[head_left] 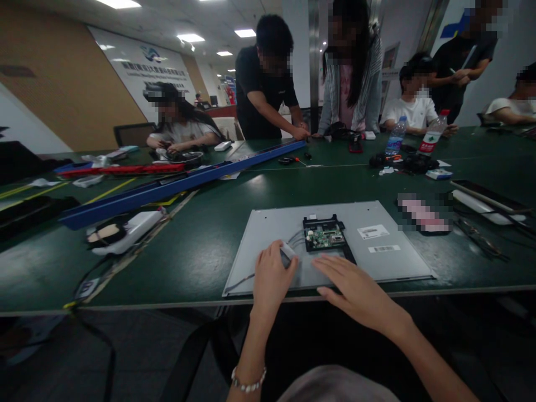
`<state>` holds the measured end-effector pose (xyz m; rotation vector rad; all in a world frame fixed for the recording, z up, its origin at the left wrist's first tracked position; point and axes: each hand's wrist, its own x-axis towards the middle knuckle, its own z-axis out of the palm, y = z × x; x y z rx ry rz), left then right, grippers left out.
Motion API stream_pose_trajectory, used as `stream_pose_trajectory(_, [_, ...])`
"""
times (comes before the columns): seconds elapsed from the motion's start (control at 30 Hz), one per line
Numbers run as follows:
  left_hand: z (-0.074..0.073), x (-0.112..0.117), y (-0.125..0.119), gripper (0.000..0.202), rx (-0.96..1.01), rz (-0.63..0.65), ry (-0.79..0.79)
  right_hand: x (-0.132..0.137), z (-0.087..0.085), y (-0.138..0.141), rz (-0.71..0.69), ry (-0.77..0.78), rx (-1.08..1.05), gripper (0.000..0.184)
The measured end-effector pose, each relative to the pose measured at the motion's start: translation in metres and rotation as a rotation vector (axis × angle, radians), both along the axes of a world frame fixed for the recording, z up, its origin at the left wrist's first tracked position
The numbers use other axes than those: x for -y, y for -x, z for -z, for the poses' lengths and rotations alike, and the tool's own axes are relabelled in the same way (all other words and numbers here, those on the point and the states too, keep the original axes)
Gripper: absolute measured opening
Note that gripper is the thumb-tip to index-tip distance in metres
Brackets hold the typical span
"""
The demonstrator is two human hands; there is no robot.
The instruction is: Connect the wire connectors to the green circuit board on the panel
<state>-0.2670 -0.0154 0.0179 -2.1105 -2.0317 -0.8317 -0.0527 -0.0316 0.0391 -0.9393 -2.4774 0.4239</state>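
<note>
A grey metal panel (268,229) lies flat on the green table (201,245) in front of me. A green circuit board (325,237) in a black frame sits at its middle, with thin wires running left from it. My left hand (271,274) rests on the panel's near left part, fingers pinched on a small white connector (288,249) at the end of those wires. My right hand (355,289) lies flat and open on the panel's near edge, fingers stretched toward the board. Two white labels (373,231) are stuck right of the board.
A long blue rail (176,187) crosses the table diagonally at left, with a white device (125,230) near it. Water bottles (396,137), cables and tools lie at the far right. Several people sit or stand along the table's far side.
</note>
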Motion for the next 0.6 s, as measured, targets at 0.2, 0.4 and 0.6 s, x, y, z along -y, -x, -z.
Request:
stream_pose_trajectory(0.2, [0.003, 0.002, -0.001, 0.043, 0.092, -0.006, -0.13, -0.029, -0.019, -0.055, 0.252, -0.035, -0.096, 0.046])
stream_pose_trajectory(0.4, [0.002, 0.003, -0.003, 0.043, 0.17, -0.001, -0.265, -0.064, 0.028, -0.135, 0.452, -0.063, 0.054, 0.055])
stream_pose_trajectory(0.6, [0.0, 0.004, -0.006, 0.038, 0.133, -0.019, -0.362, -0.063, 0.068, -0.17, 0.432, -0.015, 0.163, 0.059])
